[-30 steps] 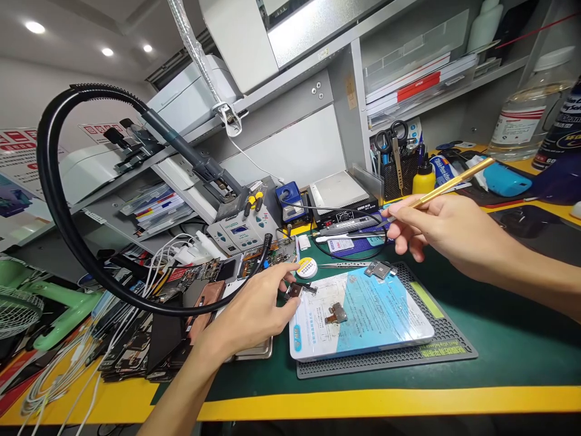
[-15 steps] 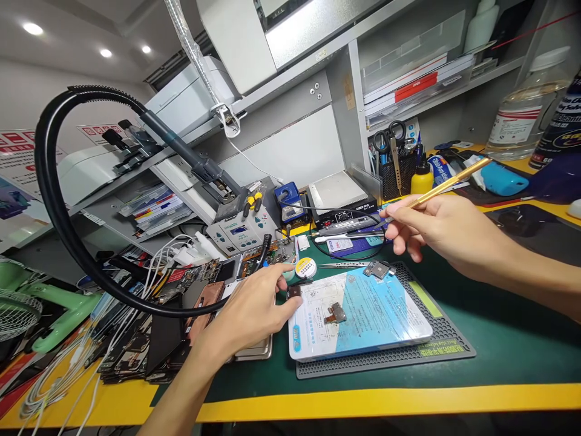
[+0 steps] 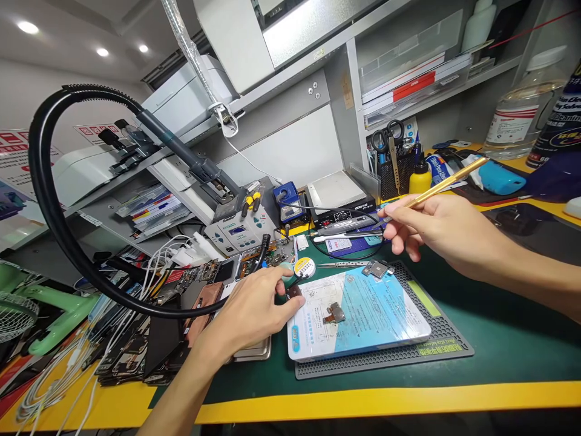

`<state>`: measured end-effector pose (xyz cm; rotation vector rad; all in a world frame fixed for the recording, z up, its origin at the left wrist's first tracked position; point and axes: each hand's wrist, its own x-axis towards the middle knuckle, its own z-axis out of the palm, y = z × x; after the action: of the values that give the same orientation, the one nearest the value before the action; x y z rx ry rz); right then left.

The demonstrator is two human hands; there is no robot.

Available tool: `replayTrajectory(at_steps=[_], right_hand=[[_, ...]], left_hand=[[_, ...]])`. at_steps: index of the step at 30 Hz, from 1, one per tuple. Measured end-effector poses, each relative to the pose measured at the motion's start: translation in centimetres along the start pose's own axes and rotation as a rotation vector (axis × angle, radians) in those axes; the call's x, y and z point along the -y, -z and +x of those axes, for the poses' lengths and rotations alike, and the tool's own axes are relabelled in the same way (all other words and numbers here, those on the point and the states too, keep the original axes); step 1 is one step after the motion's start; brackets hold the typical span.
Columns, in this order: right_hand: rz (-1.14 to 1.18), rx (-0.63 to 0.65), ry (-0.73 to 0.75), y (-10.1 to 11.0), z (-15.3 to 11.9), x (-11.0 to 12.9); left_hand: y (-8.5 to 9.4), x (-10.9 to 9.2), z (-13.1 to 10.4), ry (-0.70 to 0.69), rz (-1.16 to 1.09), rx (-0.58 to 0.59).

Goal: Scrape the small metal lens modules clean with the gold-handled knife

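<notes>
My left hand is closed at the left edge of a blue-and-white flat box. Thumb and fingers pinch a small dark electronic module with a short black flex end. My right hand is raised over the mat, gripping a slim gold pen-shaped tool; its working tip is hidden by the fingers. On the box lie a small module with a brown flex and, by its far edge, a grey metal-faced module. Tweezers rest beyond the box, beside a round yellow-and-white tin.
A grey perforated mat lies under the box. To the left are stacked phone parts and a looping black hose. Behind stand a hot-air station, a heating plate and a yellow bottle.
The small dark module has tilted slightly in my left fingers, its black end now pointing more upward. My right hand keeps nearly the same pose. The whole view has shifted a little.
</notes>
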<state>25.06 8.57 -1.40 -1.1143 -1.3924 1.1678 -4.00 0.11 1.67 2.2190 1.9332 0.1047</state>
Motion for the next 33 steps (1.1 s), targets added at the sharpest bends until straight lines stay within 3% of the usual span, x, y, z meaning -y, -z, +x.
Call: replayTrajectory(at_steps=[12, 18, 22, 29, 33], right_hand=[[0.011, 0.059, -0.008, -0.1, 0.3, 0.0], [-0.084, 0.186, -0.017, 0.0, -0.1, 0.5], [-0.140, 0.260, 0.003, 0.0, -0.6, 0.7], [-0.225, 0.295, 0.085, -0.2, -0.9, 0.6], [-0.313, 0.268, 0.206, -0.1, -1.0, 0.3]], left_hand=[[-0.3, 0.8, 0.1, -0.011, 0.003, -0.023], [-0.6, 0.1, -0.1, -0.253, -0.033, -0.158], [-0.5, -0.6, -0.9, -0.397, -0.030, -0.178], [-0.8, -1.6, -2.6, -0.442, -0.006, -0.117], [-0.9, -1.9, -3.2, -0.457, -0.002, -0.140]])
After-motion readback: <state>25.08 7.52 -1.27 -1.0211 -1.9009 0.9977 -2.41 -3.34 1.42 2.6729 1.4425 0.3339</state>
